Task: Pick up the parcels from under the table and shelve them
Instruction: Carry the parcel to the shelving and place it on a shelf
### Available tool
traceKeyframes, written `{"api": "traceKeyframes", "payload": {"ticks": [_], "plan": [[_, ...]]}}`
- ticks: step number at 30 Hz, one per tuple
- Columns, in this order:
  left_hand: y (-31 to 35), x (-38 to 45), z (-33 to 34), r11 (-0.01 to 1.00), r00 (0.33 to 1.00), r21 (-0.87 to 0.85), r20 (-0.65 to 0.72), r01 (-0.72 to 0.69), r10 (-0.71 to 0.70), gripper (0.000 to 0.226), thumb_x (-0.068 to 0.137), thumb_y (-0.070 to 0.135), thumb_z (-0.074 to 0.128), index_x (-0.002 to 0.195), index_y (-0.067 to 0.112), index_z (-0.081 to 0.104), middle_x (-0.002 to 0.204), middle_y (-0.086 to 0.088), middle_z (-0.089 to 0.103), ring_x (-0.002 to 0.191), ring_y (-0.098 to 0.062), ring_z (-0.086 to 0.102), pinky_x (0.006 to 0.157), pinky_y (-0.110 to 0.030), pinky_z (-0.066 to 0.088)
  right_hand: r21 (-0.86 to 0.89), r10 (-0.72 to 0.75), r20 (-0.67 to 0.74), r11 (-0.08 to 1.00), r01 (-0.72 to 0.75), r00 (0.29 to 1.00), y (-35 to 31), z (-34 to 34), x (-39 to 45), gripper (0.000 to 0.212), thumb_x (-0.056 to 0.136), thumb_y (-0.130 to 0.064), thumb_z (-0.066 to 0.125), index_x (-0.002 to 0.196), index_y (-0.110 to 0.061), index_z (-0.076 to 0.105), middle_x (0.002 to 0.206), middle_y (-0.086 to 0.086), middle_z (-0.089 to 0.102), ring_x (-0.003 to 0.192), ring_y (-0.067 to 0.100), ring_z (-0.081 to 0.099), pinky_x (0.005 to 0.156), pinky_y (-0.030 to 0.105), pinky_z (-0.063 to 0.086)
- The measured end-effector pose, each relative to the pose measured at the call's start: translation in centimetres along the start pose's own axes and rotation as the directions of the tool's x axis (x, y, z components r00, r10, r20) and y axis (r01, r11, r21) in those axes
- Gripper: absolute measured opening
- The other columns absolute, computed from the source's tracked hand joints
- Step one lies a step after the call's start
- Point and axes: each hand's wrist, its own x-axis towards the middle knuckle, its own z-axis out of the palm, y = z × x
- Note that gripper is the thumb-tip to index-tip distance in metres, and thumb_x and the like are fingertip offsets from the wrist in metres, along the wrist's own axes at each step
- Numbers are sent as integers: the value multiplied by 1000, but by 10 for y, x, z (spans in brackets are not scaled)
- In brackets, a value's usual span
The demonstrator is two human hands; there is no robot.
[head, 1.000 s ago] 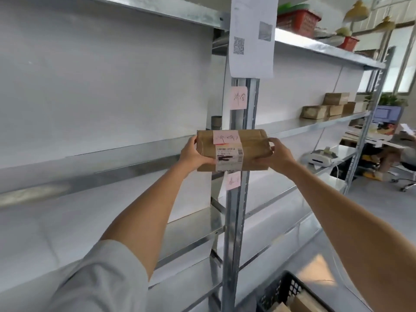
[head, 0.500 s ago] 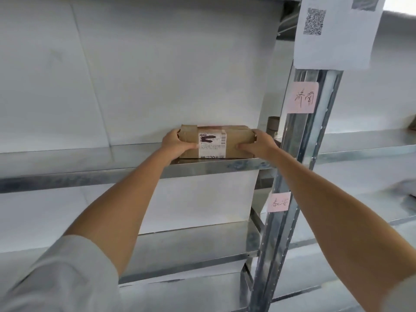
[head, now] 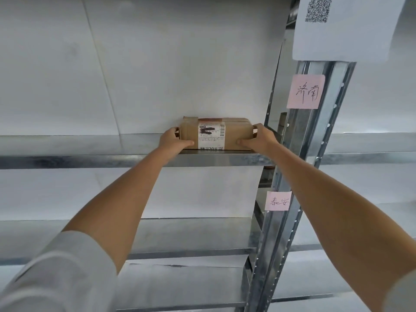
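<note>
Left hand point(head: 173, 140): grips parcel's left end, thumb across front face.
Right hand point(head: 258, 138): grips right end, thumb on front.
Parcel point(head: 215, 136): on shelf point(head: 90, 158) at its front edge, long axis side to side, between the hands.
Upright post point(head: 301, 176): just right of right hand; crowds withdrawal.
Back wall point(head: 180, 64): close behind parcel.

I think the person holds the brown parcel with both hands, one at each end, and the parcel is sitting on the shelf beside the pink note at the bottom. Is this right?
Not quite. The head view shows the brown parcel held at its ends by the left hand and the right hand, but it sits on the shelf nearer the upper pink note, well above the lower pink note.
</note>
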Motion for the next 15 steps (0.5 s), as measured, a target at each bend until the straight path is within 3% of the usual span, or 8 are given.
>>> {"api": "traceKeyframes", "payload": {"ticks": [3,6,8,11,15], "plan": [[2,-15,-7,1000,1000,-4,-11,7,-7,72,76,15,77,139,8,44,138,-12,53,123,-27,55,104,-42,47,11,-2,10,1000,2,1000,1,-2,-11,80,74,-33,78,138,-8,36,126,13,58,113,29,57,96,43,50],[1,-34,-12,1000,1000,29,-14,-9,9,76,79,15,74,144,9,37,142,-12,48,130,-25,48,103,-31,42,22,-4,-16,1000,4,1000,2,-3,-29,75,76,-29,76,137,-9,37,126,12,57,114,28,56,97,40,48],[-3,-50,-16,995,999,91,11,-35,34,75,80,14,73,145,10,36,143,-12,47,131,-25,47,98,-29,41,34,-1,-27,999,2,1000,3,-1,-46,71,77,-26,75,137,-11,39,125,11,58,110,26,56,91,37,48],[-13,-77,-29,976,994,198,79,-85,70,79,78,16,74,147,13,34,144,-13,46,131,-26,46,103,-33,41,35,2,22,999,-3,1000,1,7,-79,69,79,-22,73,139,-15,40,128,12,57,101,22,55,83,33,48],[-34,-120,-55,967,993,243,105,-76,52,78,78,20,72,146,17,34,145,-11,45,132,-26,45,106,-37,41,-10,-16,84,1000,17,996,-11,29,-133,68,79,-28,74,139,-18,43,138,11,52,124,28,50,94,34,43]]}}
